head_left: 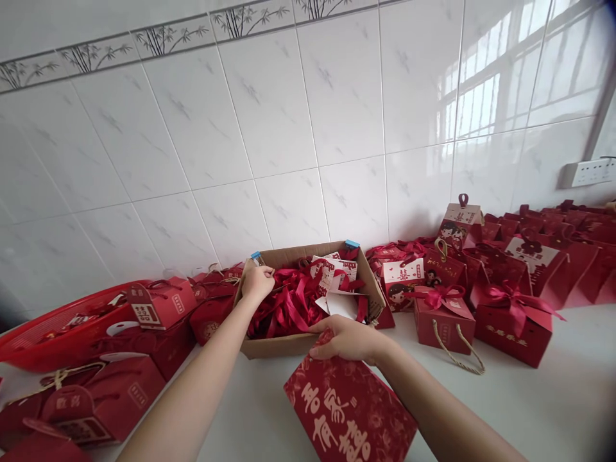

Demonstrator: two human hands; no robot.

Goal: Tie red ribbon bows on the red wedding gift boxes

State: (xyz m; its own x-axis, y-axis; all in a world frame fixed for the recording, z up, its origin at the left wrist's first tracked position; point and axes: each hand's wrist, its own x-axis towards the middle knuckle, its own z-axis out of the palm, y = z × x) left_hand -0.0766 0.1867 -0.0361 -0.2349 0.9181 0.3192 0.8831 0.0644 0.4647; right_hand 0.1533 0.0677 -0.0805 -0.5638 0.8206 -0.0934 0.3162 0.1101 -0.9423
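My right hand (349, 339) grips the top edge of a red gift box (353, 410) with pale gold characters, held tilted in front of the cardboard box (279, 346). At that cardboard box's back left corner is my left hand (258, 283), its fingers curled together just below a blue clip (255, 255). What those fingers hold, if anything, is hidden. Dark red ribbons (289, 301) fill the cardboard box in a tangle, and printed white and red cards (337, 276) lie on them. A second blue clip (352, 244) sits on the back right rim.
To the left stand a red plastic basket (29, 340) and several red gift boxes with handles (161, 305). On the right are a bow-tied box (514, 324), a box with a rope handle (445, 321) and rows of red boxes (577, 256). A tiled wall (289, 128) rises behind.
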